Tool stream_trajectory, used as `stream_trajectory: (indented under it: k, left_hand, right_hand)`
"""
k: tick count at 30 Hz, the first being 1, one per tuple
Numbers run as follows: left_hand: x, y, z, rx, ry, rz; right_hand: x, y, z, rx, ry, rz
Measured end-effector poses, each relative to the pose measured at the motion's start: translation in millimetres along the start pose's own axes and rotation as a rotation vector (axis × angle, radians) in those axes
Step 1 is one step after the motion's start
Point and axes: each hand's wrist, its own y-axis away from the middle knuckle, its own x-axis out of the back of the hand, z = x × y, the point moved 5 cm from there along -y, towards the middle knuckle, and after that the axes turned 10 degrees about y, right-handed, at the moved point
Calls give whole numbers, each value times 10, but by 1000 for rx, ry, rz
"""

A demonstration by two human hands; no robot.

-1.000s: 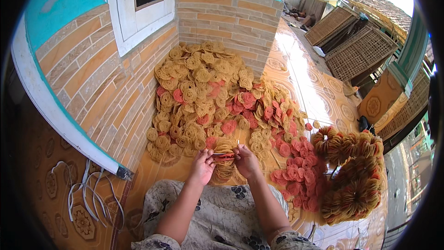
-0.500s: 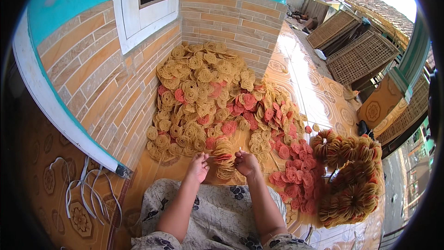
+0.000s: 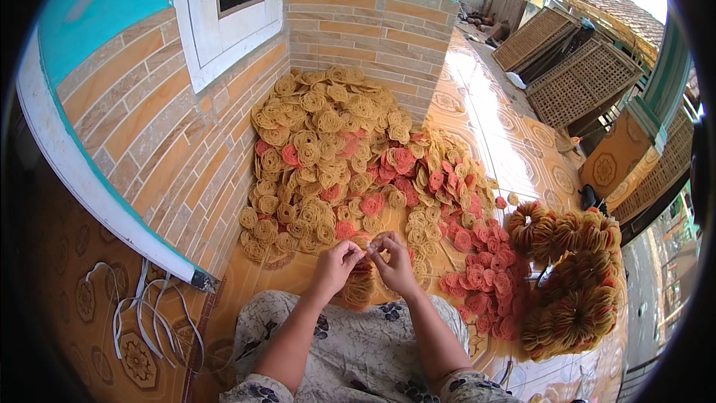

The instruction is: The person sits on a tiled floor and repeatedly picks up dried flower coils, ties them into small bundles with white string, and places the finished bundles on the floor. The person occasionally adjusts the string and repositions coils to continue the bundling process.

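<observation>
Both hands, the left hand (image 3: 335,266) and the right hand (image 3: 394,263), pinch a thin white strip (image 3: 368,245) close together over a bundle of round, tan, lacy discs (image 3: 359,291). Beyond, loose tan and coral-red rosettes (image 3: 321,134) heap on the orange patterned tile floor (image 3: 257,275).

Tan layered disc bundle (image 3: 359,290), partly hidden, just below white strip (image 3: 368,245).

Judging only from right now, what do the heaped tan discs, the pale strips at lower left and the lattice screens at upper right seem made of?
Heaped tan discs: perhaps dried dough or starch, matte; thin strands coil into rosettes.
Pale strips: probably smooth plastic; flat, narrow and loosely looped.
Lattice screens: likely bamboo or cane, dull brown; the weave shows.
</observation>
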Motion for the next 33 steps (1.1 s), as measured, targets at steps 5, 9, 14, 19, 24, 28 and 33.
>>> stream_trajectory:
  k: [5, 9, 14, 19, 24, 28, 33]
  left_hand:
    - [78, -44, -45, 28, 73, -19]
    - [95, -20, -17, -26, -43, -47]
    - [176, -20, -4, -45, -97, -1]
    - [186, -22, -35, -17, -67, -26]
    - [182, -41, -181, 25, 118, -22]
    - [207, -48, -342, 161, 396, -50]
    - [281, -47, -109, -359, -368, -30]
  right_hand:
    - [-53, 18, -16, 46, 51, 3]
    - [-83, 37, -128, 171, 269, -12]
    - [-13, -5, -74, -3, 195, -50]
    - [-57, 20, -127, 142, 400, -144]
    - [-61, 24, -173, 183, 478, -79]
    - [-88, 54, -186, 218, 480, -159]
    - [-232, 80, -39, 80, 84, -246]
